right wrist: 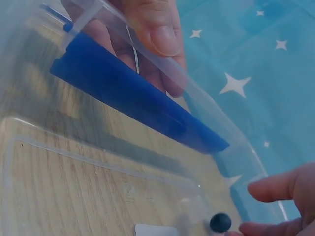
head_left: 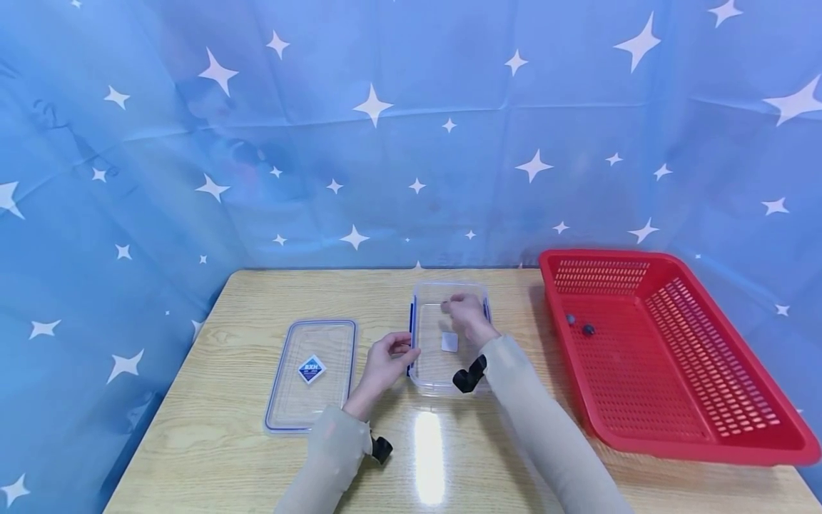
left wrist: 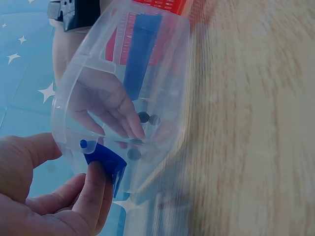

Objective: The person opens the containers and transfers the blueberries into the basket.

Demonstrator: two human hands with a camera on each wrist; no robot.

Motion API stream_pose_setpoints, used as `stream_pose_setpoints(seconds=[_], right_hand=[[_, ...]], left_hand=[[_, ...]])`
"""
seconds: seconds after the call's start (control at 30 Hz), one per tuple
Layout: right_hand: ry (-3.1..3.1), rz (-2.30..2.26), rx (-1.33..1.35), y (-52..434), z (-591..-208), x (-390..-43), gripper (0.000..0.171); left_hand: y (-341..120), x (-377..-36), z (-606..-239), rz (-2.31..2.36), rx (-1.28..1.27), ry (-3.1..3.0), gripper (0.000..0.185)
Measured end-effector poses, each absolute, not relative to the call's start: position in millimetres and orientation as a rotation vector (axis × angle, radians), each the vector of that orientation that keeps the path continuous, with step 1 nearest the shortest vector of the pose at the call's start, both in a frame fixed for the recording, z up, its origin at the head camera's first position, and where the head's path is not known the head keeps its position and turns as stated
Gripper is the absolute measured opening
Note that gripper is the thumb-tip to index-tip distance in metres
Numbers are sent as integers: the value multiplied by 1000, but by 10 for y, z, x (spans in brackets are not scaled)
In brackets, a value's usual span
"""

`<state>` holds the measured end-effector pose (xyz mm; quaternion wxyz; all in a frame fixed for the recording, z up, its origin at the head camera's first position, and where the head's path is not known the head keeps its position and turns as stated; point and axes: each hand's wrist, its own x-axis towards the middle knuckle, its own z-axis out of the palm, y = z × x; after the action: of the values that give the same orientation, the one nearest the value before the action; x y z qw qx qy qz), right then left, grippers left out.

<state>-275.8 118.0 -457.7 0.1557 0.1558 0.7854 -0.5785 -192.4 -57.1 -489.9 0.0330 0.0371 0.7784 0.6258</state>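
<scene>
A clear plastic container (head_left: 432, 382) with blue side latches stands at the table's middle. My left hand (head_left: 404, 351) grips its left wall, and in the left wrist view the thumb and fingers (left wrist: 96, 184) pinch the blue latch (left wrist: 109, 164). My right hand (head_left: 452, 303) reaches inside the container with its fingers loosely stretched. In the right wrist view a small dark ball (right wrist: 220, 222) lies on the container floor just beside the right fingertips (right wrist: 273, 189), with no pinch showing. The container's clear lid (head_left: 311, 371) lies flat to its left.
A red mesh basket (head_left: 668, 400) fills the table's right side, with two small dark balls (head_left: 579, 325) near its far left corner. A blue star-print cloth hangs behind and to both sides. A white label (head_left: 449, 341) sits on the container floor.
</scene>
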Motion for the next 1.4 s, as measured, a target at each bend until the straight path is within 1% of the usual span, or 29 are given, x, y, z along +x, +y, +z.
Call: stream_pose_setpoints(seconds=[0.27, 0.33, 0.6, 1.07, 1.13, 1.4], right_hand=[[2139, -1672, 429, 1176, -4613, -2815, 50], [2120, -1684, 405, 1168, -4624, -2827, 49], [2105, -1689, 349, 1102, -4688, -2869, 43], [2190, -1650, 310, 995, -4807, -2992, 35], [2199, -1649, 302, 994, -4821, -3002, 34], [2176, -1653, 323, 1013, -4868, -3014, 28]], left_hand=[[-549, -1766, -4537, 1928, 156, 2390, 33], [-549, -1775, -4555, 1936, 160, 2392, 33], [-563, -1942, -4921, 1944, 119, 2406, 34], [-562, -1950, -4929, 1924, 113, 2439, 32], [-563, -1936, -4890, 1932, 116, 2427, 32], [-553, -1785, -4540, 1930, 130, 2400, 32]])
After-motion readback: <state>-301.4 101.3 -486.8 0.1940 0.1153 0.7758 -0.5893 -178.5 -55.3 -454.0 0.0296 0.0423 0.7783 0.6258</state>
